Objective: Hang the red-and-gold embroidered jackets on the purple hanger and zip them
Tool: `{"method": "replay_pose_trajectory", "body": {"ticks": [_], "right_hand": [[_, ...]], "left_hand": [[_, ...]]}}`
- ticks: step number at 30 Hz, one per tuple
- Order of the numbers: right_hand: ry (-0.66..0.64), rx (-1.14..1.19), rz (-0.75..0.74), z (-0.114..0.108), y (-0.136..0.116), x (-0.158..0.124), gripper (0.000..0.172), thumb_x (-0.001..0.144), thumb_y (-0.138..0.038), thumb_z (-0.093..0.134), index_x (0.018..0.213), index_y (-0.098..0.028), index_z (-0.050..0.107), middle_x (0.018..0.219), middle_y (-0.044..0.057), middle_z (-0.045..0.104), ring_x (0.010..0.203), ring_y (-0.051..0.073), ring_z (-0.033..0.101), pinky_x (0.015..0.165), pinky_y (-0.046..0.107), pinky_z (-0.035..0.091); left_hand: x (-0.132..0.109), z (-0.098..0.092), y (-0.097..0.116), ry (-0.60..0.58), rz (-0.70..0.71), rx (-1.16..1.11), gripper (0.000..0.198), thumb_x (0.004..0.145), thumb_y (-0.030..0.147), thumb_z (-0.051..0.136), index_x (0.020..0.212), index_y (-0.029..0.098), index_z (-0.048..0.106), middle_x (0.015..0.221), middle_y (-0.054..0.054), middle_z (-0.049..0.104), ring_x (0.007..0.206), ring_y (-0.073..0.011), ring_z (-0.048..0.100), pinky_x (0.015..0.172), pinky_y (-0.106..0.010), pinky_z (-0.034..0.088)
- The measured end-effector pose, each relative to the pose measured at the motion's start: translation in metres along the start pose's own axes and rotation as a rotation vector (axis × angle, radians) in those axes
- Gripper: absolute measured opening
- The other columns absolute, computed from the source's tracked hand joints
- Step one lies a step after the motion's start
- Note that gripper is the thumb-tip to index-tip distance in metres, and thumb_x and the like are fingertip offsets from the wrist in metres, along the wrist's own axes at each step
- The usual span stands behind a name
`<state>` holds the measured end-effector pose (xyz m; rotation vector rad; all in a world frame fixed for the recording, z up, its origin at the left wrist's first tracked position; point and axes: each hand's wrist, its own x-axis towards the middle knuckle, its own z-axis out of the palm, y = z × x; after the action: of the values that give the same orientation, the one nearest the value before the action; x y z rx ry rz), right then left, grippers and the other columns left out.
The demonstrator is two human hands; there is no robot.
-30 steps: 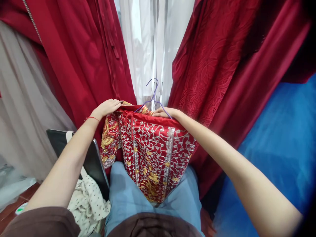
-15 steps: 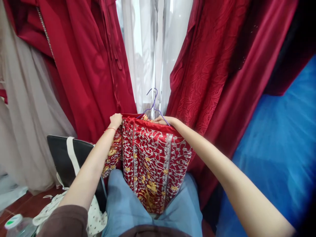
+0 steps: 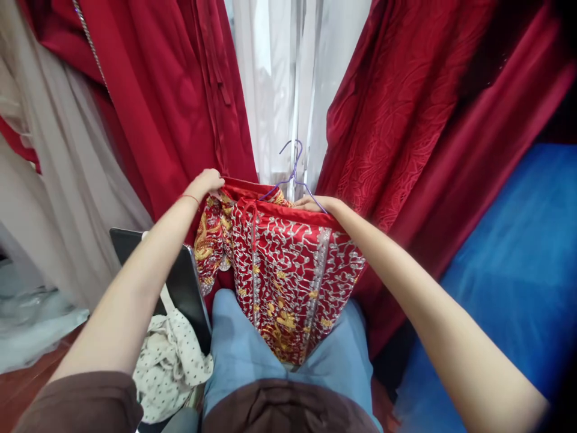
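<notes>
A red embroidered skirt (image 3: pixel 288 270) with silver and gold patterns hangs in front of my knees, its plain red waistband at the top. My left hand (image 3: pixel 210 182) is closed around the waistband's left end and holds it out to the side. At the right part of the waistband, my right hand (image 3: pixel 315 203) grips the edge, its fingers partly hidden by the cloth. A purple wire hanger (image 3: pixel 295 174) stands up from the waist opening, hook on top. Its right arm crosses in front of my right hand; its lower part is hidden inside the skirt.
Dark red garments (image 3: pixel 180 108) hang at the left, and a red lace garment (image 3: pixel 387 120) at the right. White fabric (image 3: pixel 270 72) hangs between them. Blue tulle (image 3: pixel 505 270) fills the right side. A black chair back (image 3: pixel 189 288) and a dotted white cloth bag (image 3: pixel 166 367) are by my left leg.
My left hand has moved up and outward, pulling the left end of the waistband wider. More gold embroidery shows there. The view has shifted, and my right hand stays at the waistband.
</notes>
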<state>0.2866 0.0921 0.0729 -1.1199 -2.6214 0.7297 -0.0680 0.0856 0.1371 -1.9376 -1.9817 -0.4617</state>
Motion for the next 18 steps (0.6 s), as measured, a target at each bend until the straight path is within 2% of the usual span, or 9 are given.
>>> {"method": "replay_pose_trajectory", "body": {"ticks": [3,7,10,13,14,16,17,18], "right_hand": [[0.002,0.002,0.031,0.003,-0.007,-0.002,0.039,0.089,-0.042,0.063,0.114,-0.016,0.076,0.097,0.006,0.079,0.084,0.023,0.071,0.082,0.03,0.057],[0.034,0.004,0.044,0.004,-0.013,-0.001,0.041,0.087,-0.048,0.065,0.112,-0.018,0.077,0.098,0.007,0.079,0.087,0.024,0.072,0.084,0.031,0.057],[0.041,0.014,0.034,0.004,-0.013,0.0,0.041,0.087,-0.047,0.066,0.113,-0.018,0.077,0.099,0.006,0.079,0.089,0.024,0.072,0.087,0.03,0.056],[0.038,0.031,0.033,0.003,-0.011,0.001,0.04,0.086,-0.046,0.068,0.113,-0.019,0.077,0.1,0.005,0.079,0.094,0.023,0.072,0.091,0.028,0.055],[0.039,0.04,0.044,0.003,-0.011,0.001,0.039,0.086,-0.046,0.068,0.114,-0.02,0.077,0.1,0.004,0.079,0.095,0.023,0.072,0.091,0.028,0.055],[0.028,0.061,0.077,0.004,-0.01,0.001,0.039,0.085,-0.046,0.068,0.113,-0.021,0.077,0.101,0.003,0.079,0.095,0.023,0.072,0.092,0.027,0.055],[0.018,0.071,0.09,0.005,-0.009,0.001,0.039,0.085,-0.046,0.068,0.114,-0.02,0.077,0.102,0.003,0.079,0.096,0.023,0.072,0.093,0.027,0.055],[0.007,0.078,0.1,0.005,-0.008,0.001,0.039,0.085,-0.045,0.069,0.113,-0.019,0.077,0.102,0.004,0.079,0.097,0.023,0.072,0.093,0.028,0.055]], "left_hand": [[-0.005,0.025,0.018,-0.012,-0.267,-0.036,0.028,0.081,0.014,0.059,0.102,0.001,0.072,0.1,-0.027,0.073,0.103,-0.0383,0.071,0.083,-0.044,0.055],[-0.008,0.047,0.027,0.033,-0.615,-0.443,0.031,0.082,0.018,0.061,0.109,0.008,0.072,0.106,-0.023,0.074,0.109,-0.0353,0.07,0.086,-0.041,0.055],[-0.003,0.059,0.038,0.095,-0.704,-0.549,0.04,0.091,0.023,0.05,0.125,0.008,0.064,0.12,-0.025,0.07,0.115,-0.0354,0.068,0.085,-0.044,0.055],[-0.006,0.077,0.049,0.159,-0.778,-0.547,0.05,0.097,0.017,0.028,0.14,0.007,0.05,0.129,-0.028,0.064,0.118,-0.0347,0.065,0.088,-0.049,0.052],[-0.012,0.084,0.05,0.194,-0.789,-0.538,0.052,0.097,0.014,0.022,0.142,0.007,0.048,0.131,-0.028,0.063,0.121,-0.034,0.063,0.091,-0.05,0.051],[-0.027,0.099,0.044,0.295,-0.713,-0.466,0.054,0.098,0.012,0.016,0.141,0.007,0.047,0.134,-0.027,0.061,0.129,-0.0325,0.056,0.099,-0.05,0.046],[-0.035,0.105,0.037,0.386,-0.593,-0.369,0.053,0.099,0.014,0.016,0.139,0.006,0.049,0.134,-0.026,0.06,0.132,-0.0327,0.053,0.103,-0.049,0.043],[-0.041,0.11,0.028,0.429,-0.424,-0.26,0.051,0.1,0.016,0.017,0.135,0.005,0.052,0.129,-0.026,0.062,0.129,-0.0339,0.054,0.104,-0.05,0.041]]}}
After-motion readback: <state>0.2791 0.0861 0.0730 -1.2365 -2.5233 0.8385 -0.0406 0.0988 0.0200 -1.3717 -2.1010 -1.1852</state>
